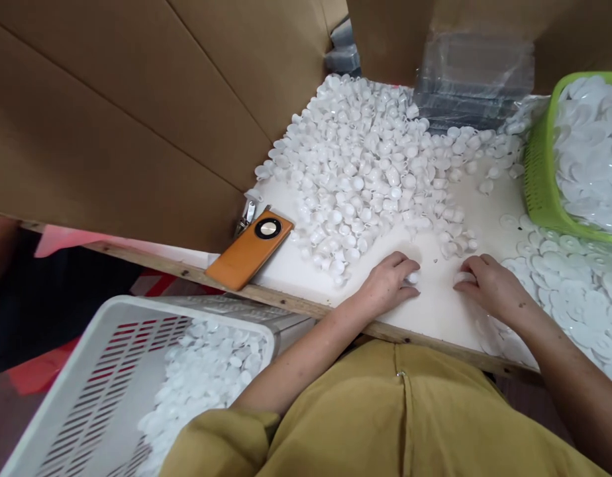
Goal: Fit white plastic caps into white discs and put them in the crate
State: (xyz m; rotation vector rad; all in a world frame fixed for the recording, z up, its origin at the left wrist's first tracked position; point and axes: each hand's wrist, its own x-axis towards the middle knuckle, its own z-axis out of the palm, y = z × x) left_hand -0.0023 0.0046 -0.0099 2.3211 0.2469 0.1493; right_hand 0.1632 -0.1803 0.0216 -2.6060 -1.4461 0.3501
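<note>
My left hand [391, 281] is closed on a small white cup-shaped piece [412, 278], pinched between thumb and fingers just above the white tabletop. Across a short gap, my right hand [489, 288] pinches a small white disc [463, 277], partly hidden by the fingers. Beyond both hands spreads a large pile of small white cup-shaped pieces [365, 165], some with tiny handles. To the right of my right hand lie many flat white discs [569, 285], overlapping one another.
A green basket [537, 172] full of white discs stands at the right. An orange phone [249, 252] lies by the left front edge. Below it sits a white slotted crate [95, 371] holding white pieces. Cardboard walls [137, 112] and clear plastic-wrapped packs [475, 79] border the table.
</note>
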